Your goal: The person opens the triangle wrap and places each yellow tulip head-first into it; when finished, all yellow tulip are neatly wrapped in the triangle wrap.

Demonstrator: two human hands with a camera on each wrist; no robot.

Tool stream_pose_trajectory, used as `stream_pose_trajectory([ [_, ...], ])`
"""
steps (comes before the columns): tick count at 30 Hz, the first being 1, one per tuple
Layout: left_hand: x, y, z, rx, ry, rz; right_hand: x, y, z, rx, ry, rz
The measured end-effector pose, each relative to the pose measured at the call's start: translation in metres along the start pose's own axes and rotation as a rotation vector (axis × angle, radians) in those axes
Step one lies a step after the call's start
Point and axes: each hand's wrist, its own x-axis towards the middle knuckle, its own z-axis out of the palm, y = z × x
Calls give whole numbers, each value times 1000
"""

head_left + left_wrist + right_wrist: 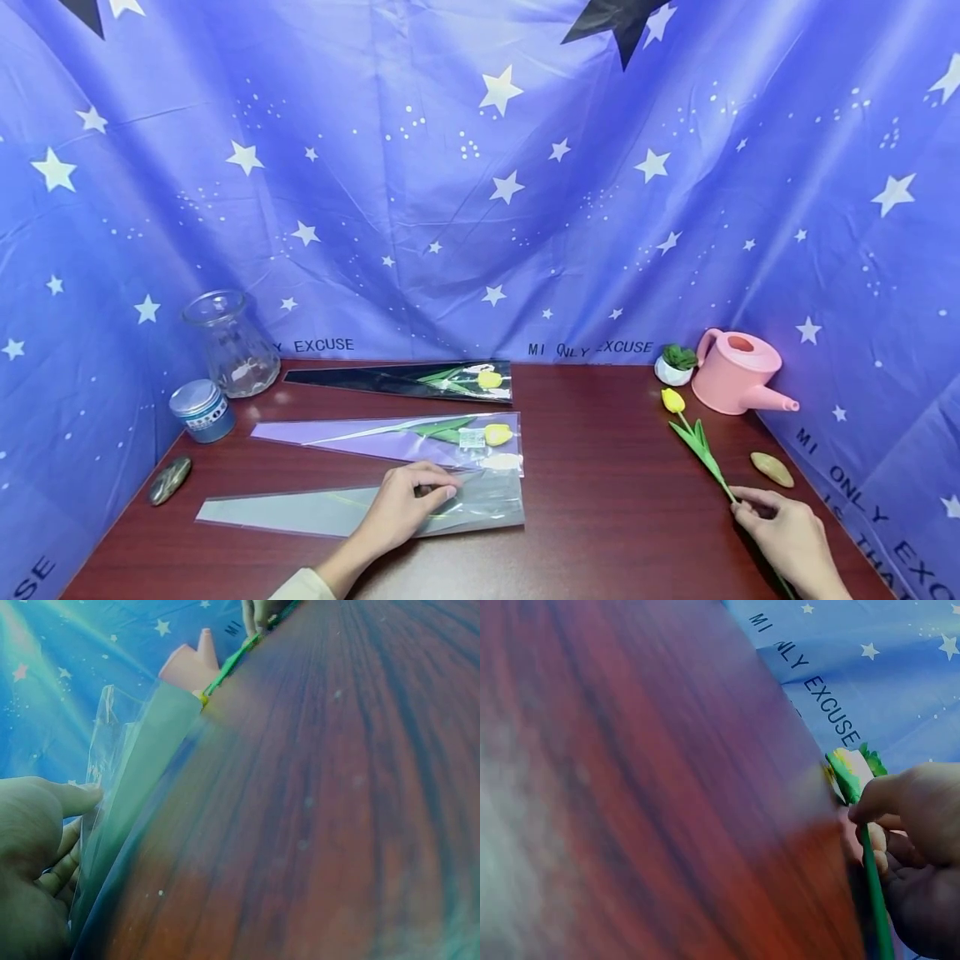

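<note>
My left hand pinches the clear upper film of a grey tapered flower sleeve near its wide end. In the left wrist view the thumb lies on one side of the film, with the fingers behind it. At the right, my right hand pinches the green stem of a yellow tulip between thumb and fingers. The bloom points away from me, toward the back of the table. No bloom shows inside the grey sleeve.
Behind it lie a purple sleeve and a black sleeve, each with a yellow tulip inside. A glass vase, a blue jar and a dark stone stand left. Right are a pink watering can, a potted succulent and a tan stone.
</note>
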Motion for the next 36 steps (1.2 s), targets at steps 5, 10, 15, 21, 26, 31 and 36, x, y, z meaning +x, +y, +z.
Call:
stream_pose_trajectory([
  [5,1,1,0,10,-19,-28,-4,-12,-2,173,-6,21],
  [10,1,0,0,6,-31,-45,1,-31,-1,400,29,54],
  [15,0,-1,0,2,-27,-31,9,-56,2,822,34,47],
  [21,1,0,-1,4,-30,-48,12,-82,9,1271,9,-100],
  [26,-1,-1,1,5,-25,-44,11,-95,17,1488,-62,-164],
  [31,0,-1,1,-1,-23,-37,7,-109,29,1563,-87,-141],
  [36,1,-2,0,-7,-25,-43,1,-127,43,1584,-97,-25],
])
